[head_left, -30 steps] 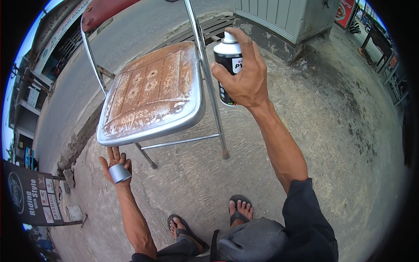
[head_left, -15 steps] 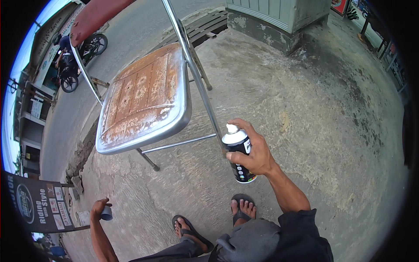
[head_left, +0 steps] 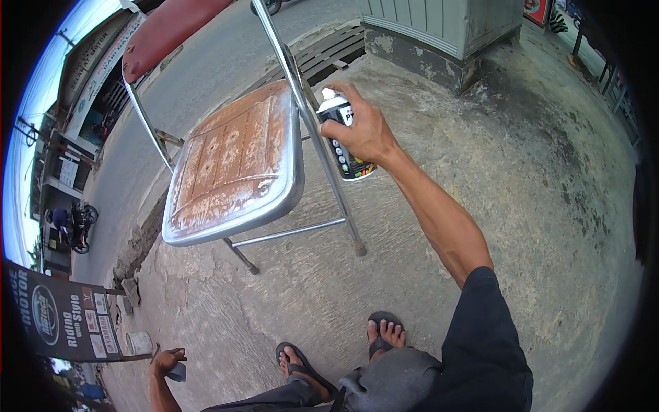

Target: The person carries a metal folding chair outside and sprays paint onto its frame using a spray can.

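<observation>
My right hand is wrapped round a black and white spray can, its forefinger at the white nozzle on top. The can is tilted slightly, just right of a metal folding chair, and overlaps its tube leg in view. Brown, rust-like patches and whitish marks cover the chair's seat, framed by a silvery rim. A red padded backrest rises at the upper left. Low on the left, my left hand grips a small grey cap, partly hidden by the fingers.
The chair stands on rough concrete. A grey-green cabinet on a worn base is beyond it, beside a slatted drain cover. A dark banner stands at left; a motorcycle is on the road.
My right hand has carried the spray can forward and left, up beside the seat. My left hand sits a little lower in view, still holding the cap. The motorcycles in view have changed position.
</observation>
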{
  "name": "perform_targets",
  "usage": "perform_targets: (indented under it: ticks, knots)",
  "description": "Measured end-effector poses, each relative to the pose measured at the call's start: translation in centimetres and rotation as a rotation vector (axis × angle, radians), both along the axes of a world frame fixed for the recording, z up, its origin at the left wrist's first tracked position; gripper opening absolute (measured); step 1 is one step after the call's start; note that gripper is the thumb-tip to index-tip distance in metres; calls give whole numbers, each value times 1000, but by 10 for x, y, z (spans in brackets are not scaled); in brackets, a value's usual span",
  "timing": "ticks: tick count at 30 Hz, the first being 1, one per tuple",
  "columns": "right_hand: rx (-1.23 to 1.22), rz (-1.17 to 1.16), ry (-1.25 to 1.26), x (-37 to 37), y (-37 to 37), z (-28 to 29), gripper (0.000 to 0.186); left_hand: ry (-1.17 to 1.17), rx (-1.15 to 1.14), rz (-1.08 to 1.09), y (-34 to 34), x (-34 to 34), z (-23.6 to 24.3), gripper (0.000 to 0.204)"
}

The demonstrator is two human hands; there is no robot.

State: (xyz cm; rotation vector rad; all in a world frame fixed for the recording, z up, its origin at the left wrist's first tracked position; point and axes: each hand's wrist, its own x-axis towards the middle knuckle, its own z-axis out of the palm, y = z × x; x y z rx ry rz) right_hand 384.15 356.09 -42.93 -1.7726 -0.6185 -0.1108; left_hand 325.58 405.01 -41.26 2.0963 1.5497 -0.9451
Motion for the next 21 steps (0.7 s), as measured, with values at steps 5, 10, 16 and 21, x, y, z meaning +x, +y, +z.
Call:
perform_targets:
  ticks: [5, 10, 16, 21]
  knots:
    - [47, 345, -152, -98, -32, -11, 79, 25, 65, 54, -4, -31, 12, 55]
    - [-147, 382, -43, -82, -23, 22, 80, 90, 72, 50, -6, -34, 18, 53]
    - [-294, 13, -216, 33, 23, 38, 78, -85, 93, -92, -16, 5, 31, 55]
    - [-278, -210, -471, 78, 37, 85, 78, -194, 131, -217, -46, 37, 65, 55]
